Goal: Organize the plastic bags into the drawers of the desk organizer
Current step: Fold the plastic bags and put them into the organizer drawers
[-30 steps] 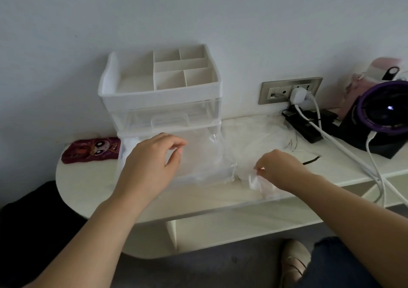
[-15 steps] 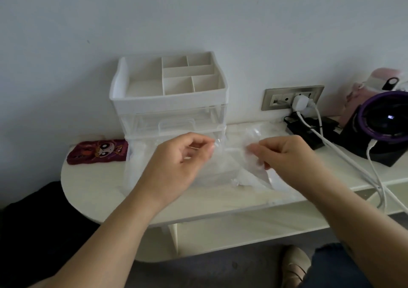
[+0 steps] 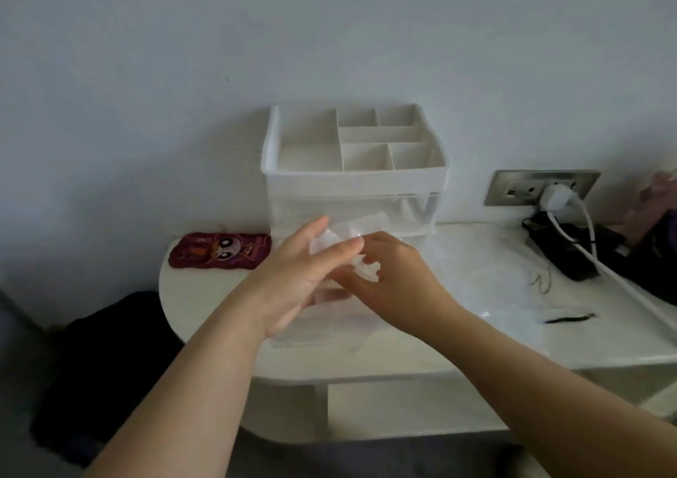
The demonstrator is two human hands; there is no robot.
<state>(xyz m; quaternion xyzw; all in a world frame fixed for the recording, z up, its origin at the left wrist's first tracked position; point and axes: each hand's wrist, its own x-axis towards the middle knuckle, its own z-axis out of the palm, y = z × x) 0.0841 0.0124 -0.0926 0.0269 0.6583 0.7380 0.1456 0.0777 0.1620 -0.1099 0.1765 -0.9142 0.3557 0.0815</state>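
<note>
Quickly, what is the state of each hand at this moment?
Left hand: pinches the crumpled clear plastic bag between thumb and fingers.
Right hand: grips the same bag, fingers curled on it.

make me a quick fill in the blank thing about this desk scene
1. The left hand and right hand together hold a crumpled clear ____ before the desk organizer.
2. The red phone case lies on the organizer's ____ side.
3. The white charger is plugged into the wall ____.
Missing: plastic bag; left; socket.
</note>
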